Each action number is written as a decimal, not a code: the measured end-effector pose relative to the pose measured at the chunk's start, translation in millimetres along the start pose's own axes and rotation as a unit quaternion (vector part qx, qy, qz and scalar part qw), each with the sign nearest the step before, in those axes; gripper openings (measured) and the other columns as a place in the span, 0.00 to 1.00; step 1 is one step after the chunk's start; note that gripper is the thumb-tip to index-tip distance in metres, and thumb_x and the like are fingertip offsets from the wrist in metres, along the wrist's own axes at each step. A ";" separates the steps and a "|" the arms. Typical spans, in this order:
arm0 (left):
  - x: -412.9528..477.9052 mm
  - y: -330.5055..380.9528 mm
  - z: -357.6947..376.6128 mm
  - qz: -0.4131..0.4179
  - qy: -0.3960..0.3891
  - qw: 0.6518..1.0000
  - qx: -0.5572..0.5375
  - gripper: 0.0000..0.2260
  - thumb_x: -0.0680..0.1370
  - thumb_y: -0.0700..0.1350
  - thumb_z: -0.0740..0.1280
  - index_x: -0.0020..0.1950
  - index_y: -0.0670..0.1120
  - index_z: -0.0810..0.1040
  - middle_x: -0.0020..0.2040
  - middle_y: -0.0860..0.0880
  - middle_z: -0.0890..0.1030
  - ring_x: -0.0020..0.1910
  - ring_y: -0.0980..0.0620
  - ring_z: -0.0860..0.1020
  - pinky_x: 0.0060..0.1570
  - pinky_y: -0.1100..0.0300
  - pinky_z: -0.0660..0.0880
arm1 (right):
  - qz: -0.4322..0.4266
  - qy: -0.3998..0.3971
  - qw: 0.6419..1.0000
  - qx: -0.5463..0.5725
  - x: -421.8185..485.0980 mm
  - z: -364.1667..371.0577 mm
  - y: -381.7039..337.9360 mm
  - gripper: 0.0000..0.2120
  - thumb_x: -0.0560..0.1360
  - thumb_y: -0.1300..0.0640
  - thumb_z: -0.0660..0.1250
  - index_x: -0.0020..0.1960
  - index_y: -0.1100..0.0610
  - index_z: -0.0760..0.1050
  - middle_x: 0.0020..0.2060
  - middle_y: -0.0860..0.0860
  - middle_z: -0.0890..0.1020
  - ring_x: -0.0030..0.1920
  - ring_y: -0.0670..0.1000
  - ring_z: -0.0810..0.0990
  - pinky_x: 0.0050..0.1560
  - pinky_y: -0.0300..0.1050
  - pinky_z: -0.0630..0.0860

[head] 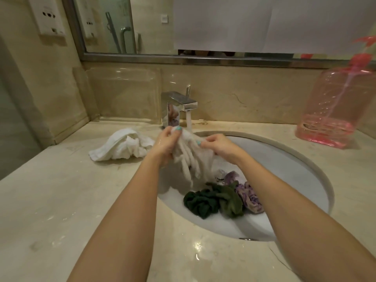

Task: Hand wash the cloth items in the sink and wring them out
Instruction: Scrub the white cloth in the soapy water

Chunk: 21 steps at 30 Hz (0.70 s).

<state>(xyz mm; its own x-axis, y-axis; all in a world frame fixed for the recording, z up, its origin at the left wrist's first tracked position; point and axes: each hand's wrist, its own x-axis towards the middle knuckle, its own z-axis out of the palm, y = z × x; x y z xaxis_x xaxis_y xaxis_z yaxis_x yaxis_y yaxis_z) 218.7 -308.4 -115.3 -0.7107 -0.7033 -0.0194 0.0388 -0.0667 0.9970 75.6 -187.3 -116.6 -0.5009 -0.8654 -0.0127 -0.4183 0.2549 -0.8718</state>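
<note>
A wet white cloth (192, 157) hangs bunched over the white oval sink (284, 159). My left hand (166, 144) grips its upper left part and my right hand (218, 145) grips its right side, both just below the running tap (184, 103). Down in the basin lie a dark green cloth (200, 202), an olive green cloth (231, 200) and a purple patterned cloth (249, 195). Water runs from the spout right behind the held cloth.
A crumpled white towel (122, 145) lies on the marble counter (61, 200) left of the sink. A large pink pump bottle (333, 110) stands at the back right. A mirror (142, 25) spans the wall above, and the counter is wet in spots.
</note>
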 end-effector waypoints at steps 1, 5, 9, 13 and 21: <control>1.9 0.4 1.6 0.013 0.021 1.000 -0.007 0.07 0.82 0.49 0.62 0.51 0.46 0.74 0.49 0.40 0.78 0.49 0.43 0.78 0.55 0.41 0.76 | 0.023 -0.039 0.998 -0.048 -3.8 -0.2 3.8 0.06 0.77 0.53 0.67 0.44 0.54 0.77 0.38 0.48 0.79 0.39 0.46 0.77 0.43 0.41 0.71; 7.1 -1.3 6.9 0.034 0.111 0.992 -0.041 0.08 0.83 0.47 0.60 0.45 0.48 0.72 0.42 0.45 0.78 0.40 0.48 0.78 0.41 0.55 0.77 | 0.045 -0.042 0.997 -0.052 -6.6 7.0 14.7 0.05 0.79 0.59 0.64 0.50 0.49 0.72 0.54 0.55 0.79 0.58 0.56 0.77 0.63 0.52 0.70; 12.9 -0.2 8.8 0.023 0.149 0.986 -0.070 0.09 0.84 0.48 0.58 0.45 0.50 0.71 0.43 0.46 0.78 0.40 0.49 0.77 0.43 0.55 0.77 | 0.039 0.002 0.985 0.169 -2.9 9.1 2.5 0.04 0.81 0.61 0.60 0.55 0.54 0.70 0.50 0.54 0.76 0.50 0.54 0.77 0.49 0.52 0.77; 15.5 -6.9 15.9 0.009 0.140 0.988 -0.059 0.08 0.83 0.48 0.59 0.46 0.49 0.71 0.48 0.41 0.79 0.46 0.45 0.79 0.49 0.49 0.78 | 0.017 0.043 0.962 0.270 0.3 15.8 -7.8 0.08 0.83 0.56 0.58 0.54 0.57 0.75 0.43 0.55 0.79 0.44 0.53 0.77 0.43 0.48 0.74; 8.0 -12.5 43.7 -0.016 0.158 0.986 0.047 0.10 0.84 0.49 0.55 0.54 0.46 0.72 0.49 0.45 0.79 0.51 0.46 0.78 0.57 0.49 0.76 | -0.015 0.149 0.981 0.125 13.9 57.6 -24.3 0.12 0.84 0.57 0.53 0.49 0.58 0.73 0.44 0.52 0.78 0.46 0.48 0.77 0.46 0.37 0.74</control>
<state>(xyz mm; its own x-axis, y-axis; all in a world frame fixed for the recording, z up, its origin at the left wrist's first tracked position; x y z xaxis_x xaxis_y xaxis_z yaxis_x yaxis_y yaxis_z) 181.8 -282.3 -124.6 -0.4549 -0.8887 -0.0580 -0.0559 -0.0365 0.9978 122.4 -230.4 -123.9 -0.7062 -0.6967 0.1264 -0.2566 0.0854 -0.9627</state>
